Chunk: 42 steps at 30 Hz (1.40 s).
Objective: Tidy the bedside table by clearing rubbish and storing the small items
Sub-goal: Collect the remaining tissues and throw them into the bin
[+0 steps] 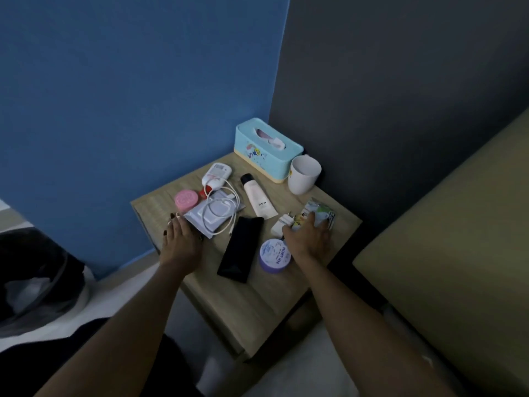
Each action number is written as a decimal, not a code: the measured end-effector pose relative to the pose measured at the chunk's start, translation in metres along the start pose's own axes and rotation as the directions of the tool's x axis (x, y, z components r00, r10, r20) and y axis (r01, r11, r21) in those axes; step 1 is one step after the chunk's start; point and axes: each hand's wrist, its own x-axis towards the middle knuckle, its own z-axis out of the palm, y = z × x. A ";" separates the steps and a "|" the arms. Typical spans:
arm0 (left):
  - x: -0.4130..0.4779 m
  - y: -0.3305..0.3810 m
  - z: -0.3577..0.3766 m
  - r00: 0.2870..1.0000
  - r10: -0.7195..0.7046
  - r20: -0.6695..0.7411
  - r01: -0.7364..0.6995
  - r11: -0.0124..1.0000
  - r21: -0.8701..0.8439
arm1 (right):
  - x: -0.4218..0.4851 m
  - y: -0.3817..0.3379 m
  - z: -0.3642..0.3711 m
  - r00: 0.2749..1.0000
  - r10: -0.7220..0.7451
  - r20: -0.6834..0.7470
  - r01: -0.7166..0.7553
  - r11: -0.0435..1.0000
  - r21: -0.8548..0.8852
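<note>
We've got our right hand [307,234] flat over the crumpled wrappers [320,214] at 3 o'clock on the table [246,305], fingers spread, grip hidden. Left hand [180,239] is open at 9 o'clock, touching the silver pouch [211,214] under the white cable [220,209]. Wrapper print's too blurry.

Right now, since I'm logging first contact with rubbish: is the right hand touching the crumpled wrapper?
Touching. The head view shows the right hand with its fingers lying over the crumpled wrapper, no gap visible.
</note>
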 end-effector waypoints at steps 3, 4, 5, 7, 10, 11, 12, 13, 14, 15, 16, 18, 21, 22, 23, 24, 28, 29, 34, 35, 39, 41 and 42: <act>0.002 -0.004 0.003 1.000 -0.003 0.020 0.003 1.000 0.012 | -0.002 0.004 0.001 1.000 -0.010 -0.024 0.010 1.000 -0.018; 0.002 -0.006 0.004 1.000 0.003 0.020 -0.003 1.000 0.005 | -0.003 0.006 0.001 0.999 -0.015 -0.029 0.014 1.000 -0.021; 0.003 -0.008 0.005 1.000 0.018 0.021 -0.018 1.000 0.013 | -0.004 0.007 0.000 0.999 -0.022 -0.034 0.022 1.000 -0.018; 0.003 -0.008 0.003 0.999 0.049 0.010 -0.049 0.999 0.007 | -0.006 0.005 -0.005 0.998 -0.042 -0.047 0.042 0.999 0.001; 0.001 -0.005 -0.011 0.999 0.049 0.024 -0.049 0.999 0.008 | -0.010 -0.005 -0.016 0.992 -0.085 -0.092 0.088 0.996 0.027; 0.000 -0.004 -0.020 0.999 0.044 0.025 -0.045 0.999 0.024 | -0.011 -0.009 -0.018 0.989 -0.109 -0.105 0.113 0.993 0.032; -0.002 -0.005 -0.030 0.999 0.049 0.013 -0.050 0.998 0.039 | -0.013 -0.015 -0.020 0.985 -0.132 -0.113 0.137 0.990 0.038; -0.004 -0.008 -0.042 0.998 0.053 -0.017 -0.052 0.998 0.046 | -0.016 -0.023 -0.021 0.981 -0.150 -0.120 0.156 0.987 0.046; -0.006 -0.011 -0.054 0.997 0.057 -0.046 -0.055 0.997 0.049 | -0.018 -0.031 -0.021 0.979 -0.156 -0.130 0.165 0.984 0.061; -0.008 -0.015 -0.064 0.997 0.051 -0.061 -0.048 0.998 0.049 | -0.022 -0.039 -0.023 0.977 -0.161 -0.143 0.174 0.981 0.082; -0.010 -0.024 -0.077 0.996 0.031 -0.081 -0.027 0.998 0.048 | -0.028 -0.050 -0.023 0.970 -0.189 -0.151 0.206 0.973 0.102; -0.016 -0.050 -0.104 0.991 -0.013 -0.133 0.020 0.999 0.050 | -0.043 -0.075 -0.021 0.947 -0.271 -0.170 0.293 0.949 0.119; -0.027 -0.084 -0.139 0.972 -0.060 -0.228 0.077 0.995 0.068 | -0.069 -0.117 -0.017 0.916 -0.375 -0.143 0.392 0.913 0.113; -0.032 -0.098 -0.150 0.965 -0.075 -0.253 0.098 0.992 0.079 | -0.078 -0.132 -0.012 0.904 -0.412 -0.115 0.423 0.899 0.109; -0.035 -0.108 -0.158 0.957 -0.088 -0.276 0.118 0.988 0.096 | -0.085 -0.143 -0.006 0.891 -0.445 -0.086 0.452 0.885 0.112; -0.041 -0.125 -0.167 0.948 -0.107 -0.300 0.146 0.983 0.113 | -0.097 -0.159 0.002 0.867 -0.494 -0.065 0.498 0.858 0.124; -0.070 -0.186 -0.203 0.898 -0.204 -0.390 0.253 0.964 0.077 | -0.156 -0.210 0.029 0.772 -0.634 0.051 0.621 0.769 0.153; -0.077 -0.201 -0.211 0.874 -0.250 -0.417 0.290 0.956 0.035 | -0.172 -0.221 0.038 0.742 -0.662 0.106 0.648 0.749 0.140; -0.109 -0.270 -0.228 0.762 -0.472 -0.444 0.455 0.878 -0.152 | -0.254 -0.254 0.084 0.557 -0.749 0.359 0.759 0.634 0.147; -0.114 -0.282 -0.227 0.746 -0.501 -0.438 0.473 0.863 -0.179 | -0.269 -0.258 0.094 0.507 -0.758 0.410 0.781 0.605 0.155; -0.120 -0.332 -0.210 0.705 -0.597 -0.384 0.536 0.802 -0.263 | -0.310 -0.281 0.144 0.374 -0.770 0.516 0.831 0.526 0.183; -0.110 -0.359 -0.200 0.700 -0.628 -0.339 0.565 0.778 -0.275 | -0.320 -0.303 0.176 0.343 -0.752 0.563 0.831 0.522 0.192; -0.103 -0.371 -0.195 0.706 -0.627 -0.329 0.567 0.779 -0.268 | -0.322 -0.314 0.190 0.332 -0.750 0.573 0.833 0.517 0.194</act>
